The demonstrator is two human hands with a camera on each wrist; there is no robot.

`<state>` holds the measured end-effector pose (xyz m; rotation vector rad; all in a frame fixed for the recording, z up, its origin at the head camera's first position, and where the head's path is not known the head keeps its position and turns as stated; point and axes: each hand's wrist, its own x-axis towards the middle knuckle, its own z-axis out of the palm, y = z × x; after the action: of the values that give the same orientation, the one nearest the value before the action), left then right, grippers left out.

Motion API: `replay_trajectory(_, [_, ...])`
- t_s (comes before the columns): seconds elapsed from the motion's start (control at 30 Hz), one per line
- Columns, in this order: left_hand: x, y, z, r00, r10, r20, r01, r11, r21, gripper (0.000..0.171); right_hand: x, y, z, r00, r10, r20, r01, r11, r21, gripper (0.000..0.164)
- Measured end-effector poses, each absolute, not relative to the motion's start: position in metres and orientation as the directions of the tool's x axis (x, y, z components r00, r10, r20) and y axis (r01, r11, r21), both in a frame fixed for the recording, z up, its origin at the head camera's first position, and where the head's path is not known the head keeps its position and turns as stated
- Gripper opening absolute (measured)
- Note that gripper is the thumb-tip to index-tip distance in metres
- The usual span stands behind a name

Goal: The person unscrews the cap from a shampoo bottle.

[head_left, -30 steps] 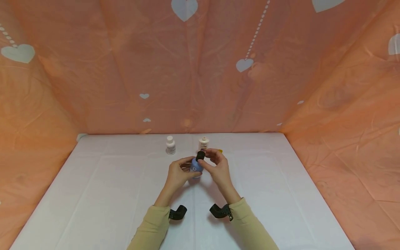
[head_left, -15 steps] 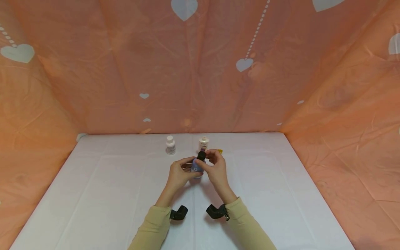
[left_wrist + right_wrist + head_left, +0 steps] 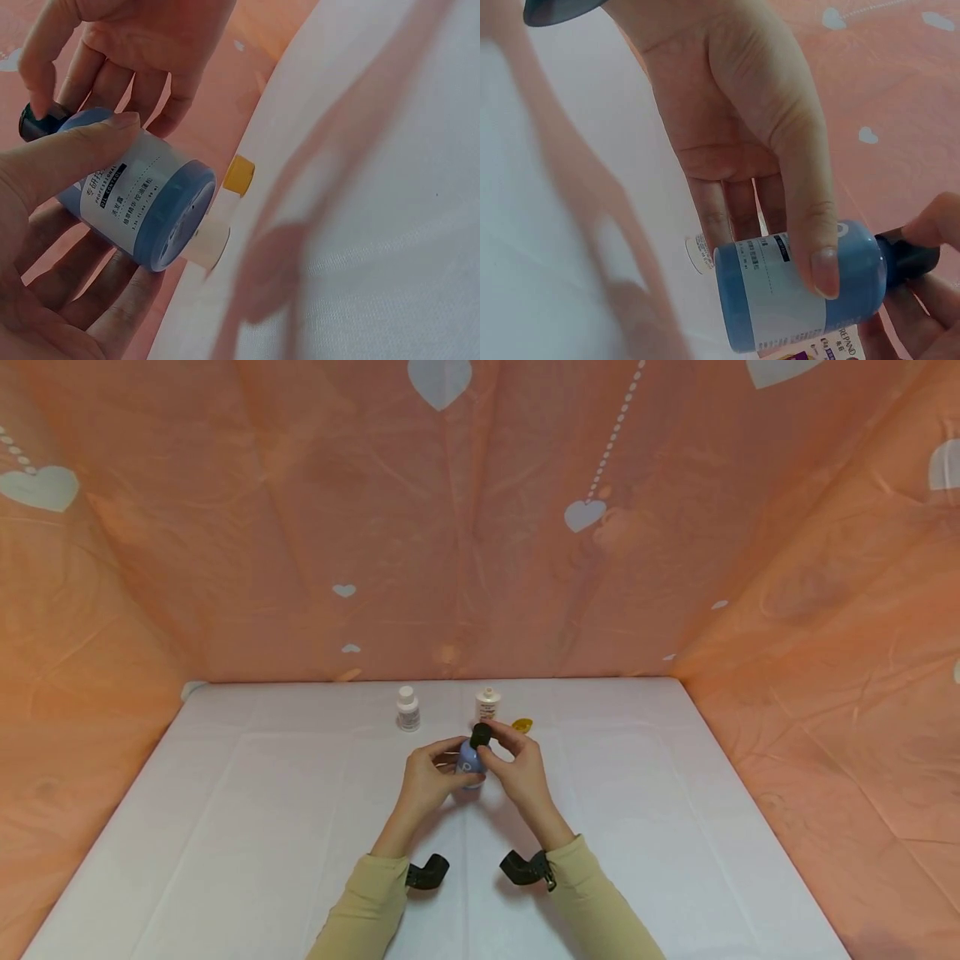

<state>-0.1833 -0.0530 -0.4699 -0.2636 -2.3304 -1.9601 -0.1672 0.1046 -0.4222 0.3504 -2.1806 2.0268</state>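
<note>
A blue bottle (image 3: 470,758) with a white label and a black cap (image 3: 481,735) is held above the table, tilted. My left hand (image 3: 426,781) grips its body, the thumb lying across the label in the left wrist view. At the top of the bottle my right hand (image 3: 523,772) pinches the black cap between thumb and fingers. The cap sits on the bottle's neck. In the right wrist view the left hand (image 3: 742,127) comes down from above onto the blue bottle (image 3: 802,289), and the right fingertips hold the cap (image 3: 911,259).
Behind the hands stands a cream bottle (image 3: 487,703) with its narrow neck uncovered. A yellow cap (image 3: 522,725) lies to its right. A small white bottle (image 3: 408,710) with a white cap stands to the left. Heart-printed orange cloth (image 3: 450,568) encloses the white table (image 3: 262,827).
My right hand shifts slightly around the black cap, its fingers changing position, and the yellow cap behind it shows more fully. The left hand keeps its hold on the blue bottle.
</note>
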Motion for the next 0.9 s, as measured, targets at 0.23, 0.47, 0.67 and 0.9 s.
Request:
replay_trajectory(0.23, [-0.182, -0.052, -0.469, -0.983, 0.076, 0.168, 0.177, 0.139, 0.974, 0.055, -0.168, 0.1, -0.421, -0.957, -0.044, 0.286, -0.289, 0.077, -0.954, 0.046])
replay_trajectory(0.47, [-0.182, -0.051, -0.469, -0.984, 0.079, 0.158, 0.167, 0.12, 0.979, 0.056, -0.168, 0.094, -0.421, -0.954, 0.074, 0.29, -0.282, 0.105, -0.954, 0.043])
replay_trajectory(0.67, [-0.182, -0.052, -0.469, -0.984, 0.081, 0.158, 0.167, 0.124, 0.978, 0.056, -0.168, 0.093, -0.42, -0.949, 0.088, 0.303, -0.291, 0.128, -0.948, 0.037])
replay_trajectory(0.9, [-0.182, -0.053, -0.468, -0.984, 0.085, 0.158, 0.169, 0.132, 0.977, 0.056, -0.168, 0.098, -0.418, -0.955, 0.034, 0.296, -0.285, 0.183, -0.941, 0.031])
